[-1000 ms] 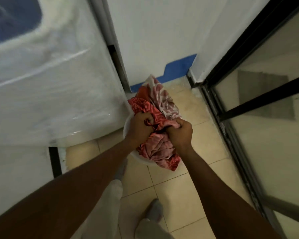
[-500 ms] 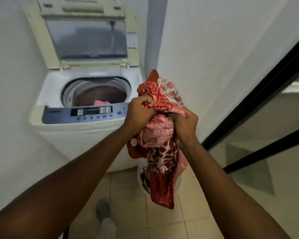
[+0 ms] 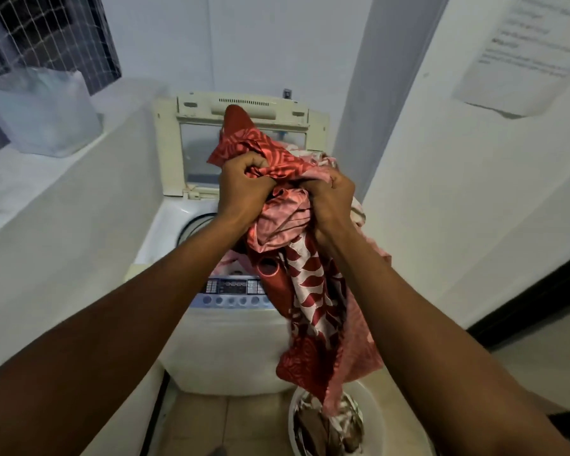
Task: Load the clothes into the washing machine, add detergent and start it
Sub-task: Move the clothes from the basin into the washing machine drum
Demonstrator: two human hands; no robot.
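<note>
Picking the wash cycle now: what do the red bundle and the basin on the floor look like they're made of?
Red patterned clothes: thin woven fabric with a satin-like sheen, judging by glossy highlights and soft folds; possibly synthetic. Both hands, left hand and right hand, hold it bunched. White basin: looks like smooth moulded plastic, with a slightly glossy rim.

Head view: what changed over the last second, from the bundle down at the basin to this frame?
Both hands, left and right, lifted the red and pink clothes up out of the white basin on the floor and carried them over the washing machine, above its control panel. The tail of the cloth hangs down toward the basin, where some clothes remain. Unchanged: both fists are clenched on the bundle, and the lid is open.
</note>
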